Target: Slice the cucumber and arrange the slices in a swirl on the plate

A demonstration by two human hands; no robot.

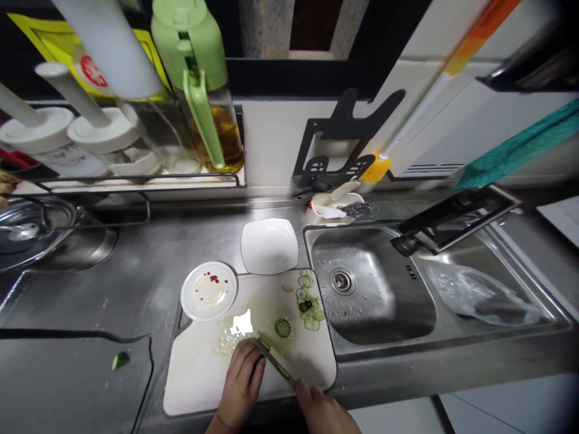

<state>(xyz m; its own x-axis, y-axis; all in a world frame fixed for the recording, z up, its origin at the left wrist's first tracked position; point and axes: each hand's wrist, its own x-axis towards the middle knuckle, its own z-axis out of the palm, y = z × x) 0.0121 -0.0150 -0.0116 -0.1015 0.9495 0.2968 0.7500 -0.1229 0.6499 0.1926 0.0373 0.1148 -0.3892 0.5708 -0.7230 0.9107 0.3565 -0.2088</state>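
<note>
My left hand (pixel 242 383) is closed around a piece of cucumber (pixel 261 359), mostly hidden under the fingers, on the white cutting board (pixel 194 374). A knife (pixel 275 361) is gripped in my right hand (pixel 319 407), its blade right beside the cucumber and the left fingertips. Thin green slices cling to the blade. Beyond the knife, a small stack of cucumber slices (pixel 283 328) lies on the wet board. More cucumber slices (pixel 310 307) are spread along the board's right side.
A round plate (pixel 192 295) with red bits overlaps the board's left corner; a white square dish (pixel 270 246) stands behind. To the right is a steel sink (pixel 375 301) with a faucet (pixel 434 223) and a plastic bag (pixel 479 295). A cucumber end (pixel 120 360) lies left. An oil bottle (pixel 203 102) stands on the rack.
</note>
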